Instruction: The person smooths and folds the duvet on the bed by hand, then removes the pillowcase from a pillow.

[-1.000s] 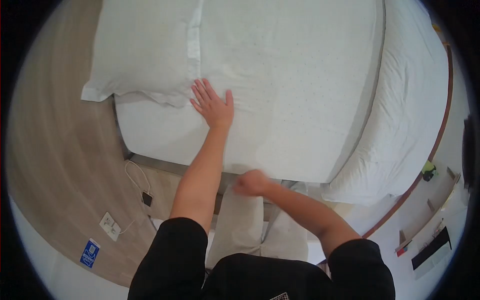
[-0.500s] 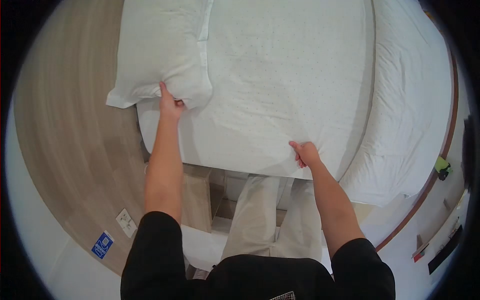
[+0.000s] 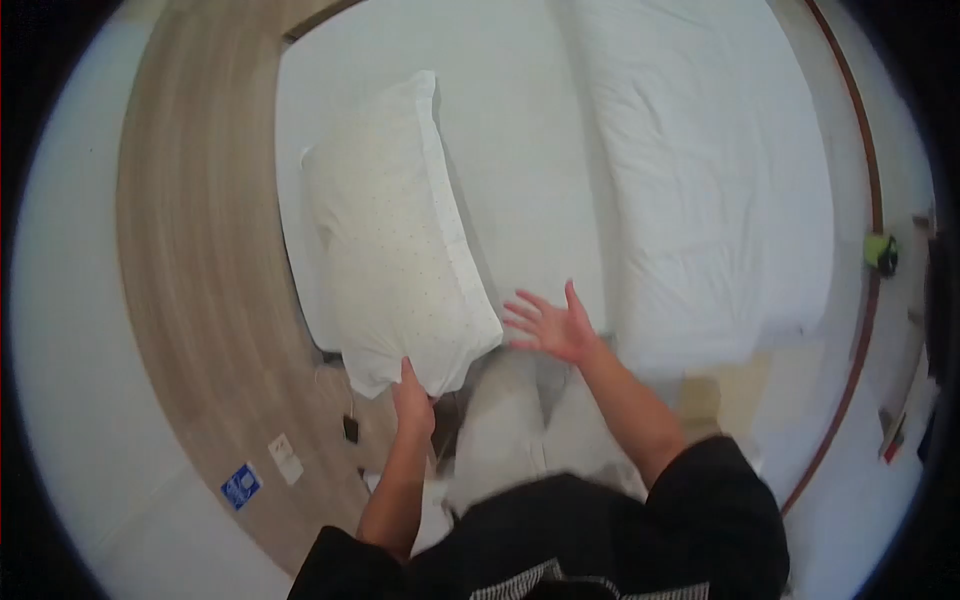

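A white pillow (image 3: 390, 230) with a flat flanged edge lies aslant on the white-sheeted bed (image 3: 520, 140), its near end reaching past the mattress edge. My left hand (image 3: 413, 400) grips that near end, thumb on top and the other fingers mostly hidden under the fabric. Just right of the pillow's near right corner, my right hand (image 3: 550, 325) is held with its fingers spread, holding nothing. A white rolled or folded quilt (image 3: 680, 180) runs along the bed further right.
Left of the bed stands a wood-grain panel (image 3: 200, 220) with a wall socket (image 3: 285, 458) and a blue sign (image 3: 241, 486). A small black device (image 3: 350, 429) hangs on a cable near the bed corner. At the far right is a green and black item (image 3: 881, 254).
The pillow has been pulled towards me by my left hand and now lies at a slant. My right hand has left the sheet, moved left and spread its fingers. The view has shifted.
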A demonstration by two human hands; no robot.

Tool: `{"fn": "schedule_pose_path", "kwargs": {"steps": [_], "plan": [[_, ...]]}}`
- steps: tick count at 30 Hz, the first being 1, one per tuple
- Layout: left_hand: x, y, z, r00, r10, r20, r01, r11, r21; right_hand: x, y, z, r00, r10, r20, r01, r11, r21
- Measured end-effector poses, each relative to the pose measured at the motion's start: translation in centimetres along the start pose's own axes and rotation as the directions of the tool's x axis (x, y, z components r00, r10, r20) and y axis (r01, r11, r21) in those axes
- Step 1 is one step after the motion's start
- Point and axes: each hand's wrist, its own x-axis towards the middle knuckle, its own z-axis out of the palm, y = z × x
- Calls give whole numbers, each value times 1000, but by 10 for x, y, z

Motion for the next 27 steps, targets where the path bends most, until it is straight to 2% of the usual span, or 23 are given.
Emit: {"fn": "schedule_pose_path", "kwargs": {"steps": [1, 5, 9, 12, 15, 18, 19, 20, 21, 22, 23, 25, 26, 27], "plan": [[-33, -13, -14, 999, -36, -21, 38, 996, 80, -44, 17, 26, 992, -33, 122, 15, 989, 146], [-139, -14, -53, 997, -71, -29, 77, 958, 278, -167, 37, 123, 965, -46, 258, 2, 986, 166], [-240, 17, -37, 982, 131, 138, -137, 990, 34, -233, 51, 178, 947, -22, 322, -8, 996, 91], [-277, 42, -25, 940, 180, 290, -177, 984, -36, -249, 54, 205, 923, 5, 384, -13, 1000, 18], [-276, 47, 5, 949, 191, 250, -202, 979, 18, -252, 60, 228, 896, -31, 443, 35, 999, 0], [-262, 57, -6, 929, 90, 360, -147, 980, 135, -237, 79, 237, 881, -133, 455, 311, 886, -343], [-265, 59, -2, 921, 118, 372, -190, 968, 164, -244, 81, 239, 887, -132, 442, 401, 695, -596], [-261, 59, 0, 912, 118, 393, -197, 966, 166, -241, 82, 245, 888, -79, 453, 432, 482, -762], [-254, 60, -3, 904, 117, 411, -200, 966, 166, -245, 86, 253, 888, -50, 458, 460, 159, -874], [-251, 60, -5, 900, 114, 421, -199, 966, 165, -250, 92, 262, 892, -20, 453, 442, -179, -879], [-251, 67, -15, 873, 143, 466, -257, 948, 190, -239, 111, 267, 826, -52, 561, 479, -460, -748], [-222, 66, -43, 827, 180, 533, -421, 826, 374, -212, 136, 272, 867, -98, 488, 253, -759, -600], [-208, 71, -53, 807, 189, 560, -491, 743, 456, -194, 144, 275, 878, -130, 461, 128, -865, -486], [-214, 82, -60, 761, 229, 607, -552, 720, 420, -179, 150, 276, 825, -209, 526, 153, -813, -562]]}}
